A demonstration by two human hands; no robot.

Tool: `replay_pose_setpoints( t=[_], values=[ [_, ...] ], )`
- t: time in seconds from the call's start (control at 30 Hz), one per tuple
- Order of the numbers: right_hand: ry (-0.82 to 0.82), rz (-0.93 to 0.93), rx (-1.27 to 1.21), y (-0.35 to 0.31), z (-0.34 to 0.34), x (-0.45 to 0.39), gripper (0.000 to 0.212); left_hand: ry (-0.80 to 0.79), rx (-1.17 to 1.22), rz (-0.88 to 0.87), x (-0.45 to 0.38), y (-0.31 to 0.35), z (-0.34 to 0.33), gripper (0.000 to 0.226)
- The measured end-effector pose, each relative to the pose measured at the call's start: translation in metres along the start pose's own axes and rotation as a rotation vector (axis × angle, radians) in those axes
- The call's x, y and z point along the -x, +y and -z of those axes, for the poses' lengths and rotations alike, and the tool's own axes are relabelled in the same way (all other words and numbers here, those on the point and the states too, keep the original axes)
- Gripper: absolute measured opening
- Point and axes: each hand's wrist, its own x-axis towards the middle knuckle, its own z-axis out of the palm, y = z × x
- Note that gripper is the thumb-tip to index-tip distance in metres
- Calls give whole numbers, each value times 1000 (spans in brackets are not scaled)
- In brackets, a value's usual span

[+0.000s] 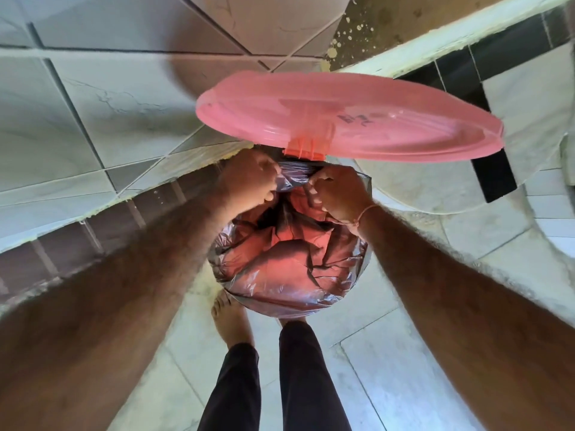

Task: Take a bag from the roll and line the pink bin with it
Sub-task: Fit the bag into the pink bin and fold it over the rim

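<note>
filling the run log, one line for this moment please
pink bin lid up | left hand, right hand grip translucent grey plastic bag at hinge-side rim

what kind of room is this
Probably a bathroom or utility corner of a home: tiled wall, tiled floor, a bare foot, and a small pink bin with its lid up.
</note>
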Motion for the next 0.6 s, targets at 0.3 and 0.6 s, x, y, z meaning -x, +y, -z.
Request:
replay_pose_setpoints(
  t=[0.3, 0.6],
  values=[
    [404, -80, 25, 37, 13, 18, 7, 224, -228, -63, 12, -44, 12, 20],
    [218, -268, -114, 77, 11, 35, 64, 352, 10, 17, 44, -86, -3, 12]
  ],
)
